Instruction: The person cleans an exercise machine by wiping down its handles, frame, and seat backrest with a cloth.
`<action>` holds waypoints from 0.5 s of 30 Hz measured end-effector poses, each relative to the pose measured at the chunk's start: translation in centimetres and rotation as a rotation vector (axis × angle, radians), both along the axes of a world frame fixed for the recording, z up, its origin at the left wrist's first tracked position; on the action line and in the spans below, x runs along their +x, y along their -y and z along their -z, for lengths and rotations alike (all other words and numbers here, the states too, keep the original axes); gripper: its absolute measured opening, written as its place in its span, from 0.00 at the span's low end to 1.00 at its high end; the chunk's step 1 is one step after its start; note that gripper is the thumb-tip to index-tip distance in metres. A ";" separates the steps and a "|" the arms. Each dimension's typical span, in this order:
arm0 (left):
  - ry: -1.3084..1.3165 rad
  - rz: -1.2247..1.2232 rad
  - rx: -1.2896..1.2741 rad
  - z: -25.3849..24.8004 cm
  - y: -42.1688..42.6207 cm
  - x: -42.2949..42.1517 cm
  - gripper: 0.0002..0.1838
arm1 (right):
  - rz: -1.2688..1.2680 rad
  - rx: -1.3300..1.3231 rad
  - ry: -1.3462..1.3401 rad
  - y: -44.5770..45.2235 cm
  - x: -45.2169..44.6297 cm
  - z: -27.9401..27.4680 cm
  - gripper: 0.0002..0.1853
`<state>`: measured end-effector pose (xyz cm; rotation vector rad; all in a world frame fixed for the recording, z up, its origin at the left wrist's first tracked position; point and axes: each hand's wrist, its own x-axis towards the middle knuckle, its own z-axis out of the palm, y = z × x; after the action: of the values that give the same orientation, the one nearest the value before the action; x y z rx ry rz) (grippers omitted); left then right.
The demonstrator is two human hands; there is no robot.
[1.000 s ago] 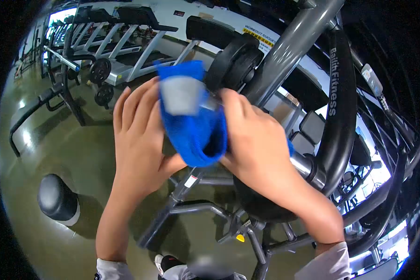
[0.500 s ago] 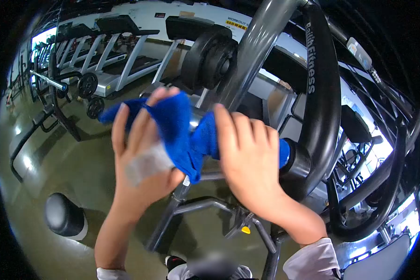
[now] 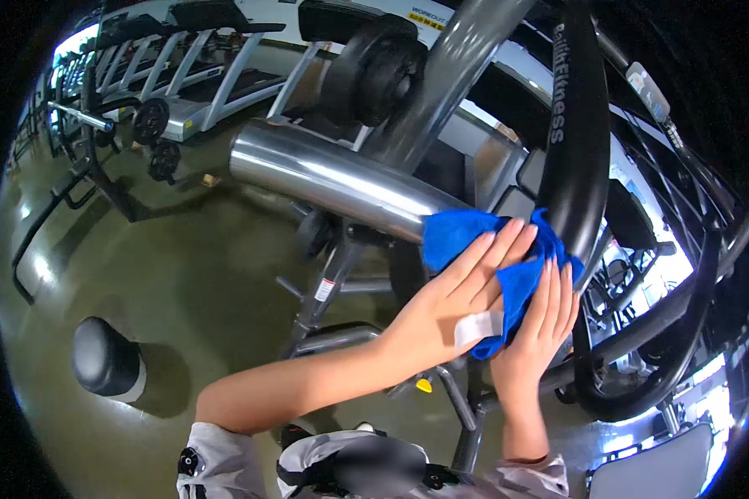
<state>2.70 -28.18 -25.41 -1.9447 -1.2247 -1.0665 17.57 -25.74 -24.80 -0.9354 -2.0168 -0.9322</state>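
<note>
A blue cloth (image 3: 462, 237) is wrapped over the inner end of a thick chrome weight peg (image 3: 341, 179), where it meets the black frame (image 3: 570, 166) of the gym machine. My left hand (image 3: 449, 308), with a whitish patch on its back, presses the cloth from the left, its fingers pointing up and right. Beside it, my right hand (image 3: 537, 328) holds the cloth's right part against the peg's base, fingers pointing upward. Cloth covers the peg's inner end, and the fingertips partly sink into its folds.
Black weight plates (image 3: 379, 71) hang behind the peg. A black padded roller (image 3: 104, 358) stands low at left. Treadmills (image 3: 225, 91) line the back. Curved black bars (image 3: 641, 399) and a grey pad (image 3: 653, 466) are at right.
Both hands and the cloth have moved right along the peg to its inner end, baring the chrome length. The left hand has come across close to the right, and the view has shifted slightly.
</note>
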 end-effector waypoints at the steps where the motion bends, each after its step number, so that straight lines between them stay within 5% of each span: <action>1: 0.047 0.026 0.026 1.1 -0.3 0.8 0.27 | -0.006 0.014 -0.043 -0.1 0.4 0.9 0.29; 6: 0.591 0.567 -0.132 8.5 -1.9 4.6 0.38 | 0.036 -0.080 -0.327 0.6 1.5 5.7 0.39; 7: 0.358 0.559 -0.338 9.0 -2.1 4.6 0.40 | -0.057 -0.209 -0.493 0.6 1.7 7.2 0.41; 9: 0.538 0.601 -0.276 9.5 -1.2 5.2 0.40 | -0.275 -0.510 -0.764 1.1 2.4 9.0 0.46; 12: 0.747 0.670 -0.214 10.2 -0.9 5.1 0.38 | -0.418 -0.871 -0.825 1.1 4.4 10.9 0.43; 14: 0.522 0.682 -0.295 10.7 -1.1 4.6 0.38 | -0.429 -0.907 -0.834 1.1 5.4 11.4 0.44; 15: 0.615 0.706 -0.361 11.0 -1.0 4.7 0.36 | -0.455 -0.930 -0.853 1.1 5.6 11.4 0.45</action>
<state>7.38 -27.15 -36.43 -2.5217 -1.0838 -2.0311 23.16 -26.86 -36.16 -1.0021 -1.6937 0.6558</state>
